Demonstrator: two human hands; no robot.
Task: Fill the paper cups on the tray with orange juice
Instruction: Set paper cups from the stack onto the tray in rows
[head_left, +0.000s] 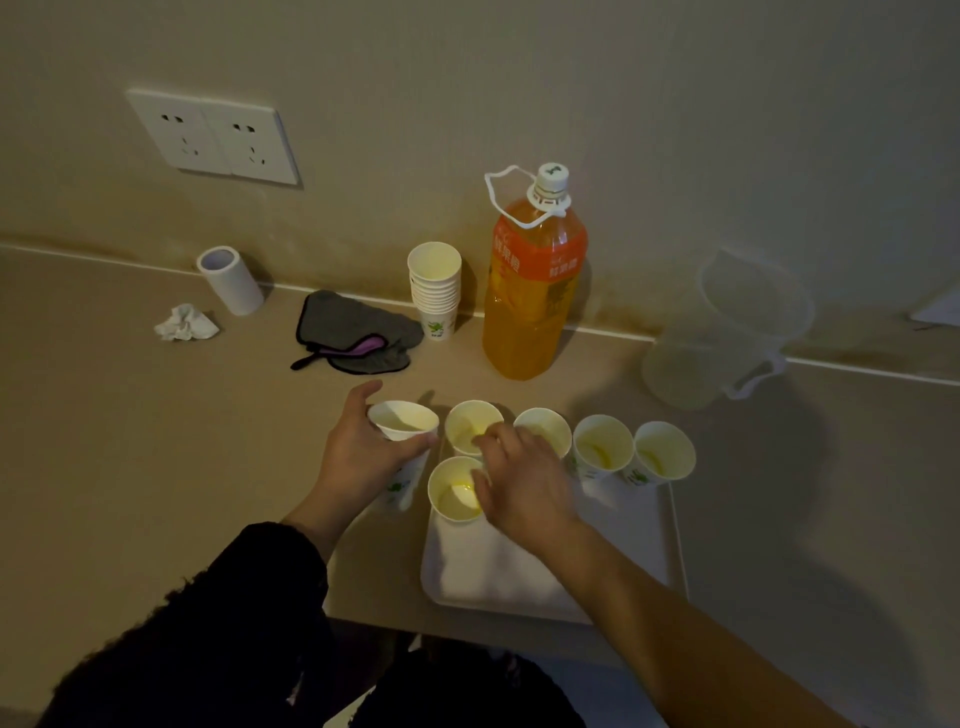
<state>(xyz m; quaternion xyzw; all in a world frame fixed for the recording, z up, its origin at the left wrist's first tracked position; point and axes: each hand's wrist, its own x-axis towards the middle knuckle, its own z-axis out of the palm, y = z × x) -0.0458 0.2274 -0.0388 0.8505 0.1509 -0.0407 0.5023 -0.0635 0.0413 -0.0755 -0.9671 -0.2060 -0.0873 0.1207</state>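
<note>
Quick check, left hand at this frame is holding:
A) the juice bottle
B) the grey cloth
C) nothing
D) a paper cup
D: the left hand grips a paper cup just left of the tray, while the juice bottle stands capped near the wall and the grey cloth lies on the counter, touched by neither hand.
</note>
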